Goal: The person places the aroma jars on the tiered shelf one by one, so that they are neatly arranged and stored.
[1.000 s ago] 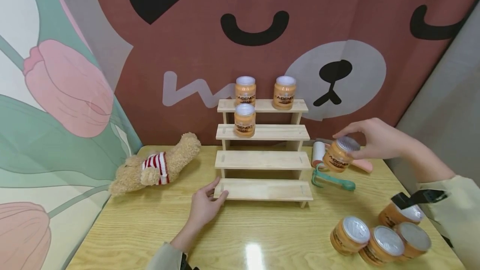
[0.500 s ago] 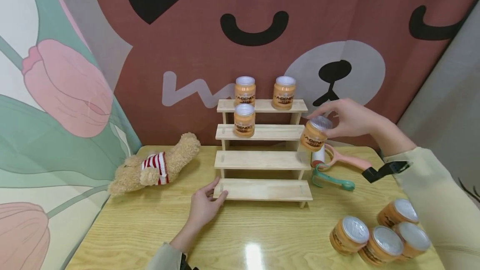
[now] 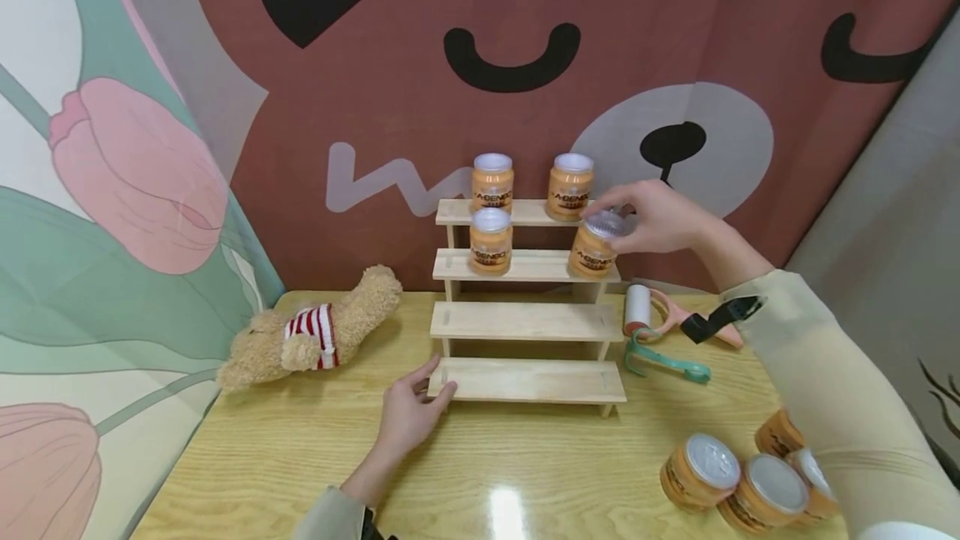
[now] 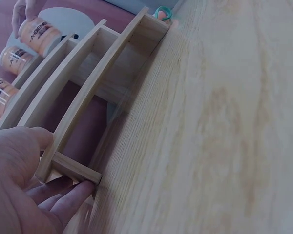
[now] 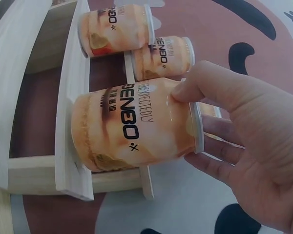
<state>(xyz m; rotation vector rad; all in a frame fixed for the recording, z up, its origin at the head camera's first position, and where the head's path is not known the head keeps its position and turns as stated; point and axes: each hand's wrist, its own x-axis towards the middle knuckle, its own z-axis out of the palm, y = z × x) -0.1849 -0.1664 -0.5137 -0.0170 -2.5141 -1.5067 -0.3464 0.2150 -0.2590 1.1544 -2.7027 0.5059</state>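
Observation:
My right hand [image 3: 656, 219] grips an orange jar [image 3: 592, 252] near its clear lid, at the right end of the second shelf from the top. In the right wrist view the held jar [image 5: 129, 124] shows its printed label, with its base right at the shelf board. My left hand [image 3: 411, 411] holds the left end of the lowest board of the wooden stepped rack [image 3: 525, 379], thumb above and fingers below in the left wrist view. Two similar jars, one a jar at left [image 3: 492, 182] and one a jar at right [image 3: 570, 187], stand on the top shelf. Another jar [image 3: 491, 244] stands on the second shelf's left.
Several more jars [image 3: 699, 472] cluster at the table's front right, partly behind the right sleeve. Right of the rack lie a white roll [image 3: 637, 308], a pink-handled item [image 3: 723, 332] and a green item [image 3: 675, 365]. A plush toy [image 3: 315, 336] lies at left.
My right hand has carried the jar leftward and upward from above the items at right to the second shelf's right end. The left hand has stayed on the rack.

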